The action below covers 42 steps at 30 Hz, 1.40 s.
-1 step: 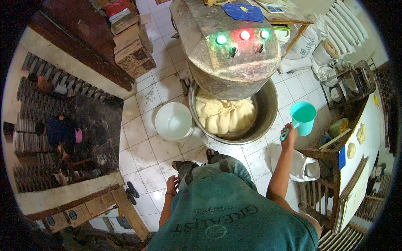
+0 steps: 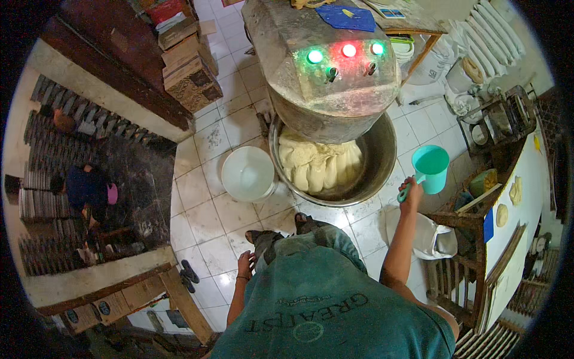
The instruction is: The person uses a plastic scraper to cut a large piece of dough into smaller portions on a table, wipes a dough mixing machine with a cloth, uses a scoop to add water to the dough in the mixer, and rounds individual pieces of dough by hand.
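My right hand (image 2: 411, 192) is closed round the handle of a turquoise plastic jug (image 2: 430, 169), held out to the right of a big metal mixing bowl (image 2: 386, 170). What the jug contains, if anything, I cannot make out. Pale dough (image 2: 323, 164) lies in the bowl, bulging in thick folds under the mixer's worn metal head (image 2: 335, 102). My left hand (image 2: 245, 264) hangs by my left side with nothing in it, its fingers loose and slightly apart. A white bucket (image 2: 248, 173) stands on the floor just left of the bowl.
Three lit lamps and two switches sit on the mixer's sloping top. Cardboard boxes (image 2: 190, 78) are stacked at the far left. On the right, a white-topped table (image 2: 508, 239) bears dough pieces, beside a white sack (image 2: 433, 239). A person (image 2: 86, 185) crouches in the dark area at left.
The dough's folds have shifted in the bowl and look narrower. My right hand and the jug have moved very slightly left. My left hand stays where it was.
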Tool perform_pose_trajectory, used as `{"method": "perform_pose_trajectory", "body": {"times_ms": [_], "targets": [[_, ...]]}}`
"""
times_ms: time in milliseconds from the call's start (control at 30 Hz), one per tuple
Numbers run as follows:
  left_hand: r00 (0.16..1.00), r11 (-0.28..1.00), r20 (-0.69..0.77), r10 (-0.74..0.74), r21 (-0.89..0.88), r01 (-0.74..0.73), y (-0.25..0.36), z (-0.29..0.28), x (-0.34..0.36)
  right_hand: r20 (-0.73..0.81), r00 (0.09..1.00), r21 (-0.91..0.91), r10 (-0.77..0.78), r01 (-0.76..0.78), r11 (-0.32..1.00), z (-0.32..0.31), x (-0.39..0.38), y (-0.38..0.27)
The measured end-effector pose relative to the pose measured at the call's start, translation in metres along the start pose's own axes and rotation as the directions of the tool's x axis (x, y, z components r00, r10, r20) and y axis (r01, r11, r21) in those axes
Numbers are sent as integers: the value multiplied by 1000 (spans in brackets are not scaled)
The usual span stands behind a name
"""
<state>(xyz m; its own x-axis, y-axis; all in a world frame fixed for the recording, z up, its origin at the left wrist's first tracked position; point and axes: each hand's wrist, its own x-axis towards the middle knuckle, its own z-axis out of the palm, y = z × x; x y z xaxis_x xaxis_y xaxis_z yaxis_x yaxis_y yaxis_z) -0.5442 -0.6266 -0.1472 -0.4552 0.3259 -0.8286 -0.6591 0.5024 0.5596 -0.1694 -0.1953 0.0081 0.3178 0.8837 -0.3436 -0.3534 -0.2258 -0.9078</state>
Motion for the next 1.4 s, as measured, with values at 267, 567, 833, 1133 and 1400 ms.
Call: {"method": "perform_pose_trajectory", "body": {"times_ms": [267,567,833,1133,1400], "targets": [[996,996,-35,-81,-33,80,8,5,0,184,983,-478,-16,104,872,33,-20,61],[998,998,-37,-59,-21,59,10,6,-6,314,849,-79,426,-423,903,56,-17,37],[998,998,-40,-55,-22,54,5,6,-3,252,928,111,275,-310,944,22,-4,0],[998,998,-44,-40,-49,38,3,5,-4,156,985,-453,-67,132,882,34,-19,22],[997,994,-54,-61,-89,56,6,7,-7,225,962,-448,156,-40,893,57,-28,45]]}}
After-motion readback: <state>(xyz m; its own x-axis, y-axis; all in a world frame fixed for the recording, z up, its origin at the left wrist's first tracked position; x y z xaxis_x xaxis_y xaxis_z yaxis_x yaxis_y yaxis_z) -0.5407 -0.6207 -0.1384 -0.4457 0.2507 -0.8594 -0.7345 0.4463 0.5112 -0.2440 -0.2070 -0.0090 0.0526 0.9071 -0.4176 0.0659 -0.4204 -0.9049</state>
